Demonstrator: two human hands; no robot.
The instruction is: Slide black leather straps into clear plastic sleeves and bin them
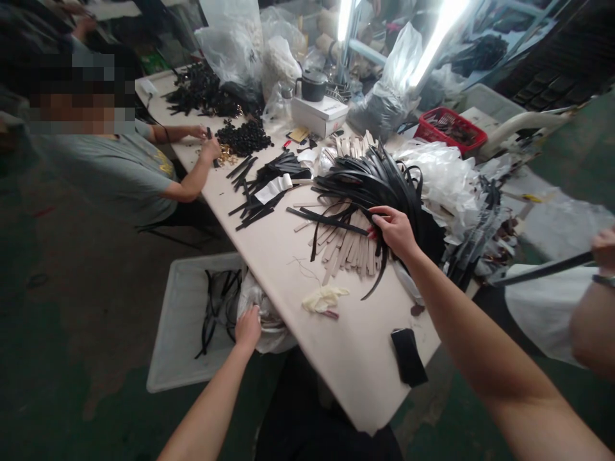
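Observation:
My right hand [398, 233] reaches over the table with thumb and fingers closed on a black strap [339, 221]. Beside it spreads a large heap of black straps [369, 179], partly on top of a fan of pale beige strips [353, 253]. My left hand [248, 329] is low at the table's near edge, its fingers curled by a white plastic bag [273, 339]. What those fingers hold, if anything, is hidden. The bag lies against a white bin [166, 320] with several thin black straps [207, 320] inside.
A co-worker [120, 166] at the left handles small black pieces [245, 136]. Another person's hand [605, 246] at the right holds a black strap. On the table [336, 365] lie a black phone-like object [408, 357] and a crumpled yellowish glove-like piece [324, 298]. A red basket [449, 128] stands behind.

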